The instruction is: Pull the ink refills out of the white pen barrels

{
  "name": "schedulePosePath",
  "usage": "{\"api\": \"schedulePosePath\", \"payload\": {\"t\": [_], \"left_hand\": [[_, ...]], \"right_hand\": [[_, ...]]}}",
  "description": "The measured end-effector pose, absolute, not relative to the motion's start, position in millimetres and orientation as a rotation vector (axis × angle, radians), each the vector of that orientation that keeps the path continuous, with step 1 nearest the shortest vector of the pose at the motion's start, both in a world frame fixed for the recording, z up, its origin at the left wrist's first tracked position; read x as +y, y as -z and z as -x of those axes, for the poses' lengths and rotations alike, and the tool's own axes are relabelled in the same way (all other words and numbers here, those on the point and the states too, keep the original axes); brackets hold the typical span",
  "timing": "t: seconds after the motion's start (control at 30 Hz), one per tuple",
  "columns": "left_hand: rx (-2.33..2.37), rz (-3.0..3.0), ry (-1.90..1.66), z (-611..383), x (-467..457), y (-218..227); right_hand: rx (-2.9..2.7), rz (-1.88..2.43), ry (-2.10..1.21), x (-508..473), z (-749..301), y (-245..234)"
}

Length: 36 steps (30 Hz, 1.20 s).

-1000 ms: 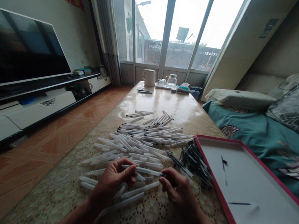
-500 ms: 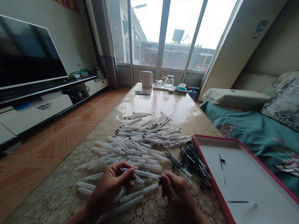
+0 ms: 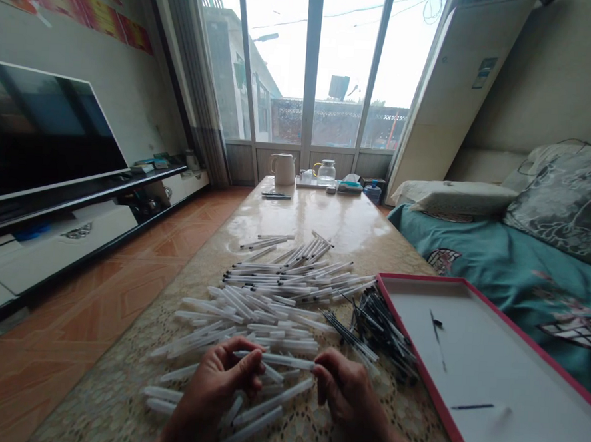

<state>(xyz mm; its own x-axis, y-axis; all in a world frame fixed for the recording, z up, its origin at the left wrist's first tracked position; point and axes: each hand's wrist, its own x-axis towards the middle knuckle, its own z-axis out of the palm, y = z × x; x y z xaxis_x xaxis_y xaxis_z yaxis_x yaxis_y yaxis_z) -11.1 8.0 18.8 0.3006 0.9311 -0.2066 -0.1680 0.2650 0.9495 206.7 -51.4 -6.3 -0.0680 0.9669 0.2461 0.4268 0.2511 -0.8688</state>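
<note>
Between my hands lies a white translucent pen barrel (image 3: 289, 362), held nearly level above the table. My left hand (image 3: 218, 384) pinches its left end between thumb and fingers. At its right end, the closed fingertips of my right hand (image 3: 348, 392) grip the tip; whether a refill is there is hidden. Loose white pen barrels (image 3: 230, 304) lie under and beyond my left hand. Farther back is a heap of white pens with dark ends (image 3: 292, 277). A pile of thin black refills (image 3: 386, 333) sits beyond my right hand.
A red-rimmed white tray (image 3: 464, 283) on the right holds a few dark pen parts (image 3: 472, 406). At the table's (image 3: 320, 216) far end stand a jug (image 3: 283, 169), a glass pot (image 3: 327, 172) and a tissue pack (image 3: 350, 186). A teal-covered bed (image 3: 474, 252) borders the right side.
The view has tilted up a little, so the table and hands sit lower in the picture. Both hands keep their grip on the pen barrel, with hardly any movement.
</note>
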Motion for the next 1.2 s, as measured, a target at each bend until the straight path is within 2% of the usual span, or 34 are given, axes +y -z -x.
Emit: {"api": "schedulePosePath", "payload": {"t": [0.67,0.87,1.2], "left_hand": [[0.989,-1.085,-0.909,9.7,5.9,-17.4],[1.007,-0.979,-0.968,12.1,11.0,-18.1],[1.004,-0.995,-0.991,11.3,9.9,-18.4]], "right_hand": [[-1.572,1.310,-0.810,-52.2,-199.6,3.8],[-1.362,1.316,-1.070,-54.6,-200.1,8.5],[-1.238,1.218,-1.153,-52.9,-199.3,-9.3]]}}
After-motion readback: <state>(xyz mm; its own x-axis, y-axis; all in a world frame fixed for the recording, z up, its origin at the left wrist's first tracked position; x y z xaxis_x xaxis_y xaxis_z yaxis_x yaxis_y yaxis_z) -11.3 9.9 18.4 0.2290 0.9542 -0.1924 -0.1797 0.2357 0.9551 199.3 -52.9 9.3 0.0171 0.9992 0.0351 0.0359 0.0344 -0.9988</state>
